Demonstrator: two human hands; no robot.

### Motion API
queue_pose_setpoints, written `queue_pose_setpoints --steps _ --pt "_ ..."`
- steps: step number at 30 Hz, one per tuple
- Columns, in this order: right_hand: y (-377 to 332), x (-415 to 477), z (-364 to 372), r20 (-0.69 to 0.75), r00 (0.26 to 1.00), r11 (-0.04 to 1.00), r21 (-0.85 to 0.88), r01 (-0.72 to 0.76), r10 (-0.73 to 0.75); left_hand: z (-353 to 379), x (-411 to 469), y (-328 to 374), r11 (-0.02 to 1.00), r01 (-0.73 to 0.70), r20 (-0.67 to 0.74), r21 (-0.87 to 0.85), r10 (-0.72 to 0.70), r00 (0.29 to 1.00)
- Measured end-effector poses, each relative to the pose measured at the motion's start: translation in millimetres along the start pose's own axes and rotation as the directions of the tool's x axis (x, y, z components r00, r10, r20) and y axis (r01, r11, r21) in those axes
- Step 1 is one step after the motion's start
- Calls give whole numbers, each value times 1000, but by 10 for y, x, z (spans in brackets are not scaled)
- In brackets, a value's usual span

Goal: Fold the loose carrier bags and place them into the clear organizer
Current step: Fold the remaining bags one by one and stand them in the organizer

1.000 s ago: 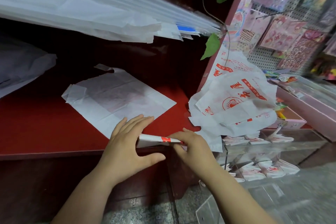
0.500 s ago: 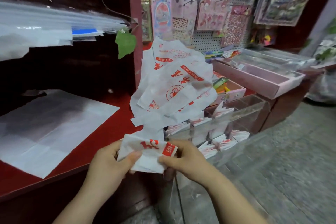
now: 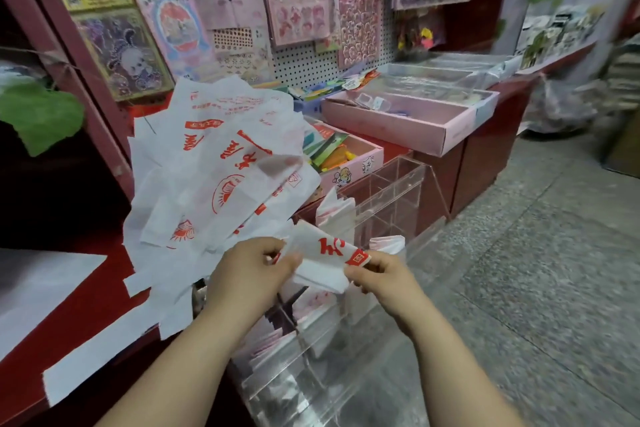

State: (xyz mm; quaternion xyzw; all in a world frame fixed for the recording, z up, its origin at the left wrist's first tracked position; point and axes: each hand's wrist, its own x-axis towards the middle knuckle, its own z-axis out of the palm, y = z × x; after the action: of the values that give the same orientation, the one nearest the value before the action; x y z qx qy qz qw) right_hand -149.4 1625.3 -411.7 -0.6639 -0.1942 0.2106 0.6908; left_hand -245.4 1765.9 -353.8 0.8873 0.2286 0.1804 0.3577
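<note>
A folded white carrier bag with red print [image 3: 323, 260] is held in the air between both hands. My left hand [image 3: 251, 274] pinches its left end and my right hand [image 3: 379, 274] pinches its right end. Directly below and beyond them stands the clear organizer [image 3: 391, 191], its compartments holding several folded bags. A loose pile of white bags with red print [image 3: 214, 166] leans on the red shelf just left of the organizer.
A red shelf [image 3: 114, 274] on the left carries flat white paper sheets [image 3: 38, 281]. Pink trays [image 3: 408, 125] of small goods sit behind the organizer, under a pegboard [image 3: 304, 55] of sticker packs. Grey stone floor [image 3: 536, 253] spreads to the right.
Both hands lifted the folded bag off the red shelf and carried it right, over the clear organizer. The view swung right with them.
</note>
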Motion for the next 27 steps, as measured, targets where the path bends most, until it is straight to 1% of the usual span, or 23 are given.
queue_pose_setpoints --steps 4,6,9,11,12,13,14,15,16,17,18,20,22,24,25,27 --pt "121 93 -231 -205 978 999 16 39 -35 219 226 210 998 -31 19 48 30 999" --pt "188 134 -323 -258 966 999 38 28 -17 307 314 301 988 -77 65 137 69 995" --pt "252 188 -425 -294 956 997 80 5 19 413 443 427 959 -146 132 241 116 984" --pt "281 233 -470 -330 944 997 78 21 6 459 517 488 926 -170 111 338 140 984" --pt "292 258 -491 -370 929 996 76 45 -13 484 551 507 911 -174 84 374 153 985" --pt "305 276 -505 -421 906 995 65 80 -46 517 579 524 919 -157 69 361 141 988" --pt "321 289 -512 -477 873 991 25 128 -101 548 603 547 960 -114 73 256 99 992" --pt "329 292 -506 -525 831 982 -53 181 -182 577 619 589 997 -11 113 73 3 994" --pt "328 286 -481 -553 785 960 -154 234 -280 596 623 652 982 136 204 -130 -108 973" --pt "336 278 -450 -557 738 924 -255 285 -381 612 640 700 920 282 301 -273 -197 933" --pt "348 274 -413 -545 701 886 -331 324 -460 620 657 740 869 376 369 -323 -250 895" --pt "377 285 -374 -485 667 816 -444 370 -566 632 715 757 856 424 404 -295 -291 868" --pt "401 289 -379 -402 660 746 -542 388 -635 628 765 748 873 418 395 -252 -302 868" --pt "419 280 -415 -348 673 701 -613 364 -653 611 819 708 890 390 359 -236 -294 886" --pt "415 275 -438 -347 709 715 -625 313 -613 592 834 699 902 364 333 -233 -277 901" --pt "407 286 -501 -369 814 776 -612 150 -448 565 841 681 936 285 277 -208 -223 935"
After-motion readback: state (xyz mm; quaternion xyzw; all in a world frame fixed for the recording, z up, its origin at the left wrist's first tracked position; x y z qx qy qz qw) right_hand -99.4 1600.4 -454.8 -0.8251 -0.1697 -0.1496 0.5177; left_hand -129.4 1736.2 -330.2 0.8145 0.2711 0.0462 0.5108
